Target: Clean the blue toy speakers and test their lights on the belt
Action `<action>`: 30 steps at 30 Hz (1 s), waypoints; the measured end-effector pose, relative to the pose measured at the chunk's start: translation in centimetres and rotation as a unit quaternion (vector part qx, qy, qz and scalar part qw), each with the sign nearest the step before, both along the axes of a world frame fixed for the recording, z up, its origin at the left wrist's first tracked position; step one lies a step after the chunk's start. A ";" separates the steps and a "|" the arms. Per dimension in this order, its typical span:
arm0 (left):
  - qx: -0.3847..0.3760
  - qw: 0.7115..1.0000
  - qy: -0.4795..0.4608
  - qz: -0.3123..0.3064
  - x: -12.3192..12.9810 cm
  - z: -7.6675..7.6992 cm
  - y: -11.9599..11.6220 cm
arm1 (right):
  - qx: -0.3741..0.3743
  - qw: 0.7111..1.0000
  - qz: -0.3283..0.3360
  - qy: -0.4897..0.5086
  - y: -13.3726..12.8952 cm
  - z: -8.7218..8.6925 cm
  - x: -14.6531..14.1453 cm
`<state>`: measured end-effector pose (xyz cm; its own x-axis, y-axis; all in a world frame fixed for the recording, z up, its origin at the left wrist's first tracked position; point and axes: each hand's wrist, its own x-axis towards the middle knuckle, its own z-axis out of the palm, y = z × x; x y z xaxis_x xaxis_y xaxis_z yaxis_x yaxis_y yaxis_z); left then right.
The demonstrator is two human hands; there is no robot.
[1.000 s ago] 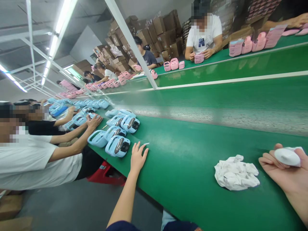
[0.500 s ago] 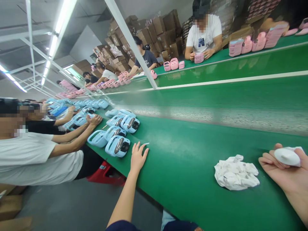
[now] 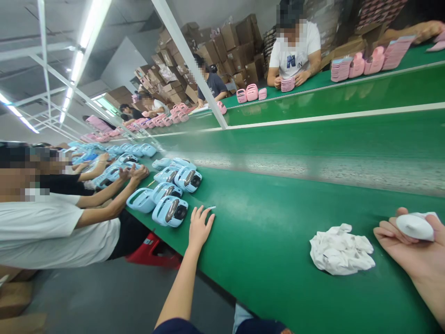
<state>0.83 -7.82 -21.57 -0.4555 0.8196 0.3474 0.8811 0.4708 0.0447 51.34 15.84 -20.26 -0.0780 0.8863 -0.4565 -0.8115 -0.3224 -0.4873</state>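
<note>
My left hand [image 3: 200, 227] rests on the green tabletop [image 3: 264, 222] with its fingers spread, holding nothing. A small pale strip [image 3: 212, 208] lies by its fingertips. Just to its left stand several light-blue plastic housings with handles, the closest one [image 3: 170, 212] bearing a dark round lens-like part and a dark oval panel. At the right edge, my right hand [image 3: 405, 253] is turned palm up, fingers curled round a smooth white rounded object [image 3: 415, 226] with a small raised tip; its kind is unclear. A crumpled white cloth [image 3: 342, 250] lies beside that hand.
A co-worker in a white shirt [image 3: 38, 222] sits at the left, hands over more blue housings [image 3: 111, 172]. Behind a white post [image 3: 194, 65], people across the line handle pink parts [image 3: 252, 92]. A red stool [image 3: 153, 253] stands under the table edge.
My two hands and the cloth have stayed put. The left co-worker's hands have shifted and parted slightly. At the far right across the line, another person's hand has moved up and right.
</note>
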 end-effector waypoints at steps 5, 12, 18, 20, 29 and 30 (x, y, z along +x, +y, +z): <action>-0.001 1.000 -0.015 0.006 0.0 0.0 0.1 | 0.006 1.000 0.002 0.001 0.0 0.1 -0.1; 0.000 1.000 -0.020 0.010 0.1 0.0 0.1 | 0.008 1.000 0.007 0.004 0.0 -0.2 0.0; 0.001 1.000 -0.023 0.011 0.2 0.2 0.2 | 0.008 1.000 0.006 0.003 0.1 -0.3 0.1; 0.002 1.000 -0.021 0.010 0.2 0.2 0.2 | 0.007 1.000 0.006 0.004 0.0 -0.2 0.1; -0.001 1.000 -0.016 0.003 0.2 0.4 0.2 | 0.006 1.000 0.006 0.007 -0.1 0.1 0.0; -0.001 1.000 -0.017 0.002 0.2 0.4 0.2 | 0.007 1.000 0.005 0.007 -0.1 0.1 0.0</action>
<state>1.07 -7.65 -21.17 -0.4707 0.8181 0.3305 0.8770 0.4749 0.0734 51.35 15.74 -20.21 -0.0938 0.8912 -0.4438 -0.8146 -0.3250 -0.4805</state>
